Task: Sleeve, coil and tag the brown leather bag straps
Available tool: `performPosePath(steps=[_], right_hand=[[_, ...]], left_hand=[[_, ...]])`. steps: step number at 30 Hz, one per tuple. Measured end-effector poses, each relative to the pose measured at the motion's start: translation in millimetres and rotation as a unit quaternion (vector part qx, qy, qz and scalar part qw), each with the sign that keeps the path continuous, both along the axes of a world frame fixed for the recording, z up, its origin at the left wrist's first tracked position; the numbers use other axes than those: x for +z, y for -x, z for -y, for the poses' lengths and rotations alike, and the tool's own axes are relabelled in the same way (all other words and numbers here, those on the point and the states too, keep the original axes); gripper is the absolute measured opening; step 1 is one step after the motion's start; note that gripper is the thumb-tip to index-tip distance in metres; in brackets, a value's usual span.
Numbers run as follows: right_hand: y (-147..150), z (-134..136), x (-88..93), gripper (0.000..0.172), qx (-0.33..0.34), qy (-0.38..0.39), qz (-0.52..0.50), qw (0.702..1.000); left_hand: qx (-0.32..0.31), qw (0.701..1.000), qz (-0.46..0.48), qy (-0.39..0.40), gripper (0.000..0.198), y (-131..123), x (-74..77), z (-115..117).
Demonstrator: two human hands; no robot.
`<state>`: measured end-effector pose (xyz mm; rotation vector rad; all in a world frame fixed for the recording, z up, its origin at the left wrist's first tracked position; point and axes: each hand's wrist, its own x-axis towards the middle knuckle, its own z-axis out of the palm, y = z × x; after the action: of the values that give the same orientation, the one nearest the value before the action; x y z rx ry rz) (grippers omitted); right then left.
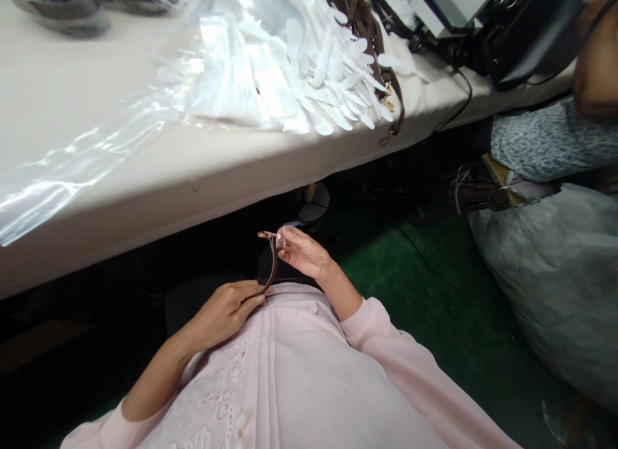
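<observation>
A narrow brown strap [275, 269] curves between my two hands in front of my body. My left hand [226, 312] is closed on its lower part, close against the pink shirt. Fingers of my right hand [303, 249] pinch a small clear plastic piece [280, 241] at the strap's upper end. A gold-coloured metal clasp [263, 235] sticks out to the left of those fingers. Whether the plastic is wrapped around the strap or only beside it, I cannot tell.
On the cloth-covered table [232, 159] lie a pile of white strips [333, 82], clear plastic sleeves [87, 153] and brown straps with gold hooks [396, 95]. A black machine [526, 31] stands at the right. Nearby are another person's arm [596, 76] and a large plastic bag [555, 275].
</observation>
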<state>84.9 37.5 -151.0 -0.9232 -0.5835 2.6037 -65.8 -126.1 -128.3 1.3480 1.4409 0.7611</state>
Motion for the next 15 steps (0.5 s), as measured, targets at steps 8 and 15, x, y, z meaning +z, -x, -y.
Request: performPosePath(steps=[8,15], right_hand=[[-0.3,8.2,-7.3,0.027,0.099,-0.041,0.001,0.994],[14.0,34.0,12.1,0.023,0.057,-0.245,0.043,0.967]], left_hand=[[-0.004,1.000,-0.007,0.030,0.028,11.2,-15.4,3.4],[0.098,0.978,0.168,0.073,0.062,15.8,12.4,-20.9]])
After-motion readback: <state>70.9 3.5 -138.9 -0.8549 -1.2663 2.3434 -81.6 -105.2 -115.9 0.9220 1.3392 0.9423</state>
